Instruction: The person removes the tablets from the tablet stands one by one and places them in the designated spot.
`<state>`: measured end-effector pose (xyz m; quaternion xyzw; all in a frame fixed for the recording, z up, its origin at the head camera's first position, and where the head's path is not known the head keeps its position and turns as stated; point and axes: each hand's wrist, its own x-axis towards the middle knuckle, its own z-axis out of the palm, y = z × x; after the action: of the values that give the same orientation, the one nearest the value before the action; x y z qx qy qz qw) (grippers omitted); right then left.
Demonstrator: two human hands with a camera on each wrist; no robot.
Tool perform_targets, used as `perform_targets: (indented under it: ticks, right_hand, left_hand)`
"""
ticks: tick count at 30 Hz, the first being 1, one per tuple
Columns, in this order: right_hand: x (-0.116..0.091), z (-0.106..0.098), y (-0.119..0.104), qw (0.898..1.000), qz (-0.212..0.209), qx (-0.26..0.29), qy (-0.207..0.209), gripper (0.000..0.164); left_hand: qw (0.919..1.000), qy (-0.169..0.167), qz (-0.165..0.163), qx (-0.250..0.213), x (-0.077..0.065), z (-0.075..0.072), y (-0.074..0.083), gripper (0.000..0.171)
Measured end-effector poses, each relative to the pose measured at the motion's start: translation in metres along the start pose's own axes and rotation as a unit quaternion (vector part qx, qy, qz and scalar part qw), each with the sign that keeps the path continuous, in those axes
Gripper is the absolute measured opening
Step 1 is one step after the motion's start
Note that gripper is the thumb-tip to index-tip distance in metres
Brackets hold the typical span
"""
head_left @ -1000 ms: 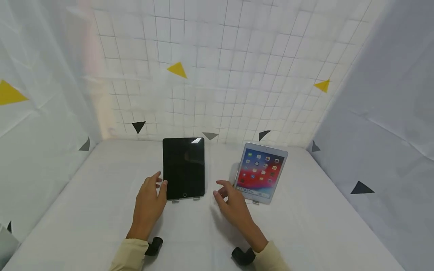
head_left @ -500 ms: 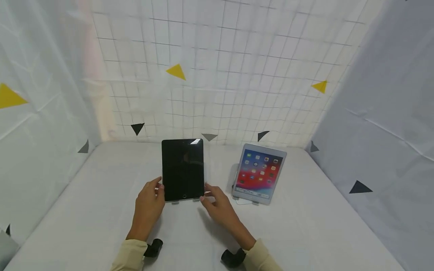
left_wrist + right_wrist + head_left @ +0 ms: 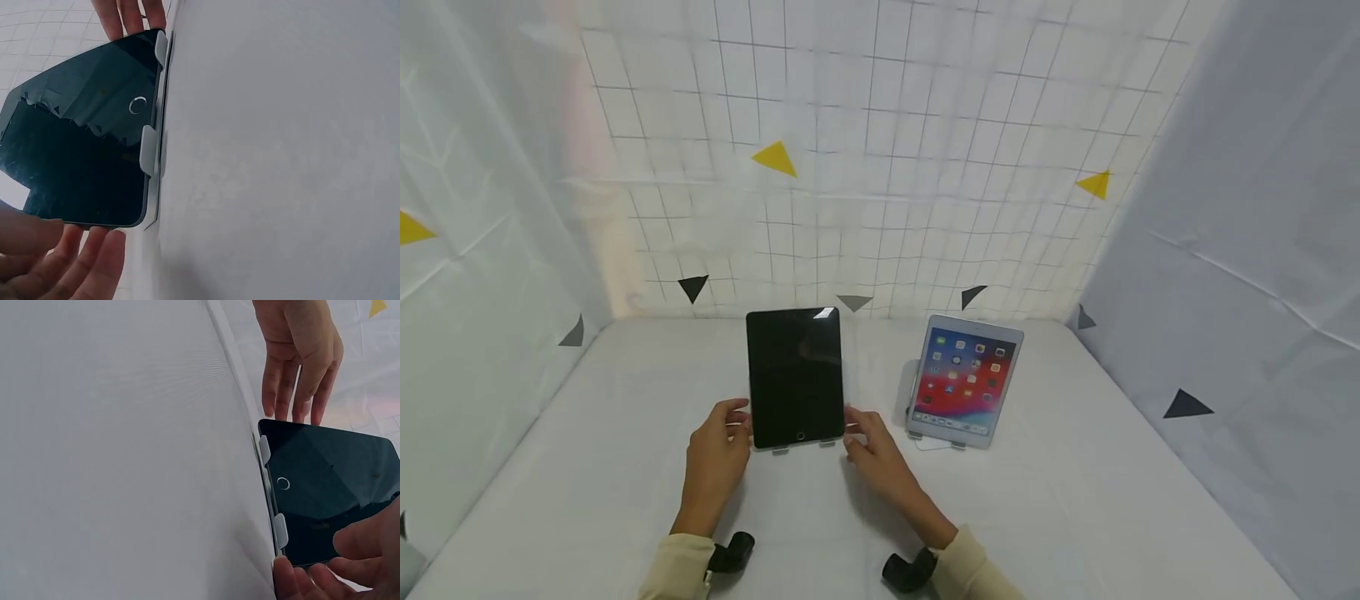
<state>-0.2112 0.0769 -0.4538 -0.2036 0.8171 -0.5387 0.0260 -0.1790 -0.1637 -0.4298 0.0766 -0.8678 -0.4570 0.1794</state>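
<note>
A black tablet (image 3: 797, 375) with a dark screen leans upright on a stand, its lower edge behind two small pale lips (image 3: 147, 150). At the tablet's lower left side is my left hand (image 3: 713, 467), its extended fingertips (image 3: 282, 412) at the edge. My right hand (image 3: 883, 467) is at the opposite lower side, fingers relaxed along the edge; in the right wrist view its thumb (image 3: 356, 540) appears in front of the screen. Neither hand is seen curled round the tablet. The stand's back is hidden.
To the right a white tablet (image 3: 966, 383) with a lit screen of app icons leans on another stand, tilted clockwise. White cloth covers the table (image 3: 1060, 517). A gridded white sheet (image 3: 880, 167) with yellow and dark triangles hangs behind.
My right hand has moved left from beside the white tablet to the black tablet's right side. My left hand stays at its left side. The head view has shifted slightly.
</note>
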Motion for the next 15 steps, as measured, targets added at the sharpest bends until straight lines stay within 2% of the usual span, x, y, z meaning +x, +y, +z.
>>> perform_targets:
  ticks: [5, 15]
  right_hand:
    - [0.0002, 0.0008, 0.0009, 1.0, -0.011, -0.012, 0.01, 0.048]
    - [-0.0016, 0.001, -0.0019, 1.0, 0.003, -0.005, 0.007, 0.049]
  left_hand:
    - [0.9999, -0.003, -0.003, -0.015, 0.0008, 0.002, 0.0, 0.033]
    - [0.9993, -0.009, -0.02, -0.03, 0.0001, 0.0052, 0.0005, 0.031]
